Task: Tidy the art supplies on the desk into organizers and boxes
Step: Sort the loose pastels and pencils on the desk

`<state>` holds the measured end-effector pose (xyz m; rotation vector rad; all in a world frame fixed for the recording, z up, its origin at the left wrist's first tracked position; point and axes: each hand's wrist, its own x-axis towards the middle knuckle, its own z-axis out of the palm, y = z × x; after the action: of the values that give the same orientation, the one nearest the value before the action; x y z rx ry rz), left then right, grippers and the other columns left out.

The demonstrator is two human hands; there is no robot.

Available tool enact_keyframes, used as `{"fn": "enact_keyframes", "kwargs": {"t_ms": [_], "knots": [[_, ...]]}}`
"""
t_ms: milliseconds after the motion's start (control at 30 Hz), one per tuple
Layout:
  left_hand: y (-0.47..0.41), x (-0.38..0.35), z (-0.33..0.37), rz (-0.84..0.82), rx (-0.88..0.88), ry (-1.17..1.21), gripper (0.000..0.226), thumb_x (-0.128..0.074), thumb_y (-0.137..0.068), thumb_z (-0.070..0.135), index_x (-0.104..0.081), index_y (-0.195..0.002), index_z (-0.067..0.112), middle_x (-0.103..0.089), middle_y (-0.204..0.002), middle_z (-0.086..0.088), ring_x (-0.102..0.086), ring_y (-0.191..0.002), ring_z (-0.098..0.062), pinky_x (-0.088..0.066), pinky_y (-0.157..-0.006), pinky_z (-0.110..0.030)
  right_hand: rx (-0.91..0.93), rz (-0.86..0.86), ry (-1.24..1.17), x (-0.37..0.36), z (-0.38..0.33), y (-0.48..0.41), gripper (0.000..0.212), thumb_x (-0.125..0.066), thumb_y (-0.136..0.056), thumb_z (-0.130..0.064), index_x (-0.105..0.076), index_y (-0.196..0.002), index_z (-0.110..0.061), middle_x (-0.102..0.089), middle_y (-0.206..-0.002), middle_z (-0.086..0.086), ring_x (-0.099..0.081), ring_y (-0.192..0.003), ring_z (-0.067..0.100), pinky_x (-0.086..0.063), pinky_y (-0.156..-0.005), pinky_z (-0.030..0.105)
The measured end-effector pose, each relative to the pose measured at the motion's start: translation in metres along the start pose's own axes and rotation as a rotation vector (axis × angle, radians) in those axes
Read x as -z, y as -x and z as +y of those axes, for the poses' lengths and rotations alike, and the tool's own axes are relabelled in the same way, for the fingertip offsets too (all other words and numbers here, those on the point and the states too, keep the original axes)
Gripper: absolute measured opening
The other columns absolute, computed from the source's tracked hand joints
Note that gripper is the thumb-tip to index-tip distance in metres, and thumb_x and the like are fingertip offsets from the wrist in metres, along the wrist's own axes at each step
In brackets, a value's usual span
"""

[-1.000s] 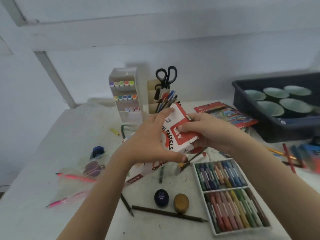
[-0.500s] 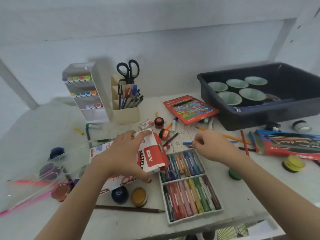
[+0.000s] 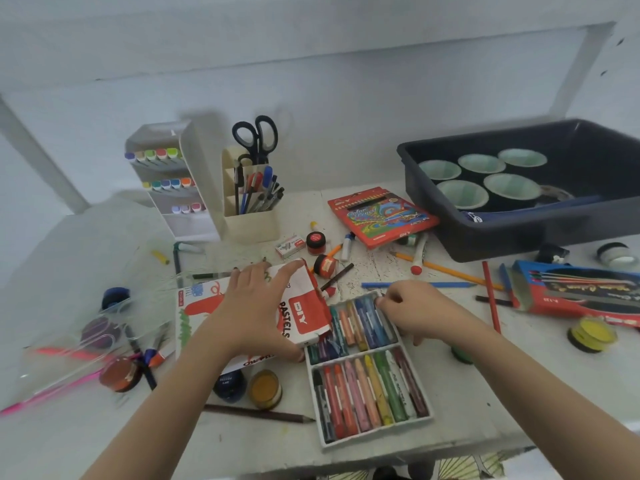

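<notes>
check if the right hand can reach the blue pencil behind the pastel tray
Probably yes. The right hand grips the far corner of the pastel tray, and the blue pencil lies just beyond its knuckles, nothing between. It must release the tray first.

I can pass freely over the far left corner of the white surface. The dark blue plastic tub walls off the far right corner. Loose coloured pencils and round paint pots crowd the middle, a clear plastic pouch clutters the left edge, and a white marker rack beside a cream pen holder blocks the far edge.
</notes>
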<state>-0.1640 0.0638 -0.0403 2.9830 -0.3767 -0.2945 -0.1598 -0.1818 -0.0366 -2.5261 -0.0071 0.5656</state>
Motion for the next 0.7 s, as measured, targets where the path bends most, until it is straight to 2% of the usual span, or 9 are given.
{"fn": "enact_keyframes", "kwargs": {"t_ms": [67,133,200,267,333,467,600,700], "knots": [[0.001,-0.001,0.0,0.029,-0.011,0.008,0.121,-0.069,-0.047,0.073,0.02,-0.128,0.055,-0.014,-0.151,-0.006,-0.007,-0.14,-0.026,-0.004,-0.114,-0.046,0.031,0.061,-0.047,-0.002,0.002,-0.003,0.03,-0.041,-0.097,-0.036,-0.049,-0.077,-0.016,-0.055,-0.072,0.001,-0.054,-0.056,0.012,-0.039,-0.048,0.022],[0.002,-0.001,0.0,0.05,-0.009,0.015,0.12,-0.065,-0.046,0.077,0.02,-0.128,0.056,-0.014,-0.151,-0.005,-0.009,-0.14,-0.025,-0.005,-0.114,-0.046,0.044,0.099,-0.182,-0.003,0.003,-0.007,0.03,-0.042,-0.097,-0.038,-0.051,-0.081,-0.015,-0.057,-0.078,0.002,-0.055,-0.069,0.015,-0.044,-0.058,0.028],[0.003,-0.001,-0.001,0.05,0.006,0.035,0.119,-0.063,-0.045,0.079,0.02,-0.127,0.056,-0.013,-0.152,-0.004,-0.009,-0.14,-0.024,-0.006,-0.114,-0.046,-0.015,0.043,-0.477,-0.004,0.003,-0.009,0.03,-0.043,-0.097,-0.041,-0.055,-0.09,-0.013,-0.063,-0.086,0.005,-0.062,-0.078,0.018,-0.052,-0.067,0.031],[0.003,-0.001,-0.002,0.034,0.012,0.056,0.119,-0.064,-0.045,0.078,0.02,-0.127,0.057,-0.013,-0.152,-0.002,-0.009,-0.14,-0.024,-0.007,-0.114,-0.047,-0.094,-0.031,-0.733,-0.005,0.002,-0.007,0.026,-0.046,-0.096,-0.041,-0.053,-0.093,-0.016,-0.066,-0.086,0.005,-0.066,-0.075,0.016,-0.054,-0.062,0.029],[0.003,0.001,-0.004,0.03,0.005,0.084,0.12,-0.065,-0.044,0.077,0.018,-0.128,0.057,-0.014,-0.151,0.0,-0.011,-0.139,-0.024,-0.011,-0.113,-0.047,-0.109,-0.056,-0.765,-0.004,0.006,-0.009,0.028,-0.048,-0.095,-0.043,-0.055,-0.095,-0.016,-0.069,-0.087,0.007,-0.067,-0.077,0.019,-0.055,-0.065,0.031],[-0.001,0.008,-0.008,0.035,-0.04,0.147,0.122,-0.069,-0.041,0.075,0.012,-0.131,0.059,-0.015,-0.148,0.007,-0.017,-0.135,-0.023,-0.022,-0.112,-0.05,-0.13,-0.118,-0.645,-0.002,0.01,-0.014,0.036,-0.051,-0.094,-0.04,-0.063,-0.1,-0.007,-0.072,-0.09,0.011,-0.068,-0.085,0.025,-0.053,-0.086,0.04],[-0.006,0.014,-0.01,0.071,-0.054,0.209,0.122,-0.075,-0.042,0.07,0.006,-0.131,0.061,-0.016,-0.143,0.011,-0.022,-0.131,-0.021,-0.032,-0.107,-0.051,-0.179,-0.189,-0.794,-0.001,0.013,-0.014,0.024,-0.052,-0.095,-0.027,-0.059,-0.097,-0.004,-0.065,-0.094,0.017,-0.061,-0.085,0.028,-0.051,-0.084,0.042],[-0.009,0.018,-0.017,0.059,-0.064,0.196,0.123,-0.078,-0.044,0.065,0.008,-0.131,0.061,-0.013,-0.142,0.015,-0.021,-0.131,-0.02,-0.032,-0.107,-0.05,-0.195,-0.214,-0.954,0.003,0.023,-0.013,0.02,-0.051,-0.094,-0.025,-0.058,-0.098,-0.007,-0.061,-0.088,0.013,-0.058,-0.075,0.024,-0.049,-0.068,0.033]]}}
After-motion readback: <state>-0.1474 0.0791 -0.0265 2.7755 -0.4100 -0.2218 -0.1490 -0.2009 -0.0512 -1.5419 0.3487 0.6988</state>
